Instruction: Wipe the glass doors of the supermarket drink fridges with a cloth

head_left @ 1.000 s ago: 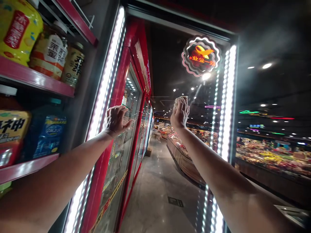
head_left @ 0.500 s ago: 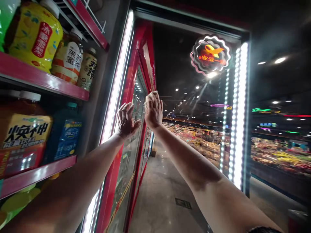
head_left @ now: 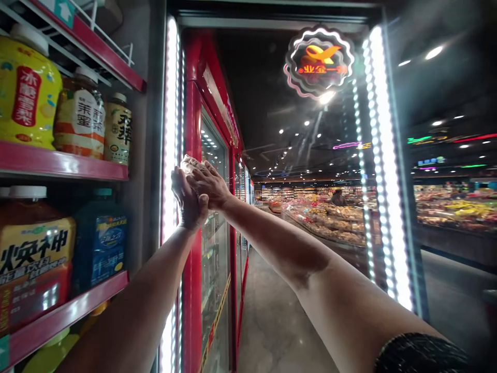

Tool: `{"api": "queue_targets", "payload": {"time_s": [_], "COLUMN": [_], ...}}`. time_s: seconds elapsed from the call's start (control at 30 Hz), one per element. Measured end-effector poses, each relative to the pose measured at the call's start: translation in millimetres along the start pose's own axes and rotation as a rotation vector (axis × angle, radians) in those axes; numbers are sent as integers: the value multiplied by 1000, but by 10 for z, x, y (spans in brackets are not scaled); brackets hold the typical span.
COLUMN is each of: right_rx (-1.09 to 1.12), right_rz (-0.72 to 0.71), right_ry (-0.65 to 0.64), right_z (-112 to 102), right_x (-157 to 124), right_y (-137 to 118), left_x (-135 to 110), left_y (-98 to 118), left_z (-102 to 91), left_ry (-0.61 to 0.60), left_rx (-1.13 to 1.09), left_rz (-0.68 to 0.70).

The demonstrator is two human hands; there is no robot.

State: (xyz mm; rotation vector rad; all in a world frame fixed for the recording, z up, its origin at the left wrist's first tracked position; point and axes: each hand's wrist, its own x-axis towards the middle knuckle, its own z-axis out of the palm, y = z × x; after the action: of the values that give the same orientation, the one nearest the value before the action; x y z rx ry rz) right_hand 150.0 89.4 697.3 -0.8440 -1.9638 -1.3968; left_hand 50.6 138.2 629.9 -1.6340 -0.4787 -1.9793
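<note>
My left hand [head_left: 187,204] is raised beside the bright LED strip [head_left: 169,124] at the left of the glass door [head_left: 279,140]. Its fingers are stretched upward and the thumb sticks out to the right. Just above it, my right hand [head_left: 207,181] reaches across with fingers extended and close together, overlapping the left hand's fingers in view. No object shows in either hand. Both seem to lie at the glass, but I cannot tell whether they touch it or each other.
At left, shelves with red edges [head_left: 70,160] hold a yellow bottle [head_left: 33,88], a tea bottle [head_left: 81,114], a large orange-labelled bottle [head_left: 37,248] and a blue bottle [head_left: 103,243]. Red fridges [head_left: 193,290] line an aisle floor [head_left: 272,305]. A lit round sign [head_left: 320,62] hangs upper right.
My right hand has moved left and slightly down, from apart to overlapping the left hand. The left hand has shifted slightly left. The view has turned, so shelves and door sit differently.
</note>
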Motion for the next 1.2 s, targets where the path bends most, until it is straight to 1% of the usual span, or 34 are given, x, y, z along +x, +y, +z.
{"api": "queue_targets", "payload": {"time_s": [0.07, 0.13, 0.2, 0.3, 0.37, 0.5, 0.57, 0.67, 0.73, 0.8, 0.87, 1.0, 1.1, 1.2], "right_rx": [1, 17, 26, 8, -7, -15, -5, 14, 20, 19, 12, 1, 2, -22], "right_rz": [25, 65, 98, 127, 141, 161, 177, 202, 218, 234, 245, 255, 267, 289], "right_ry": [13, 42, 76, 129, 149, 147, 135, 121, 111, 101, 97, 106, 100, 97], "right_z": [-68, -131, -189, -256, -289, -374, -448, -595, -701, -799, -883, -1026, -1152, -1310], "right_x": [-55, -134, -230, -380, -477, -696, -819, -991, -1084, -1161, -1233, -1404, -1570, -1760], "right_y": [58, 146, 245, 362, 409, 478, 518, 580, 619, 657, 700, 816, 928, 1053], "left_x": [5, 12, 18, 24, 29, 61, 90, 135, 152, 148, 122, 50, 16, 4], "left_y": [5, 15, 32, 60, 68, 81, 131, 310, 484, 670, 844, 1118, 1248, 1307], "left_z": [-14, -19, -18, -15, -18, -50, -69, -66, -33, 20, 80, 203, 280, 317], "left_ry": [-40, -69, -106, -198, -264, -418, -456, -412, -358, -330, -351, -421, -478, -508], "left_rx": [14, 30, 49, 87, 111, 155, 178, 203, 206, 204, 199, 164, 152, 163], "left_rz": [-20, -10, 45, 150, 196, 262, 274, 231, 165, 110, 111, 190, 211, 212]}}
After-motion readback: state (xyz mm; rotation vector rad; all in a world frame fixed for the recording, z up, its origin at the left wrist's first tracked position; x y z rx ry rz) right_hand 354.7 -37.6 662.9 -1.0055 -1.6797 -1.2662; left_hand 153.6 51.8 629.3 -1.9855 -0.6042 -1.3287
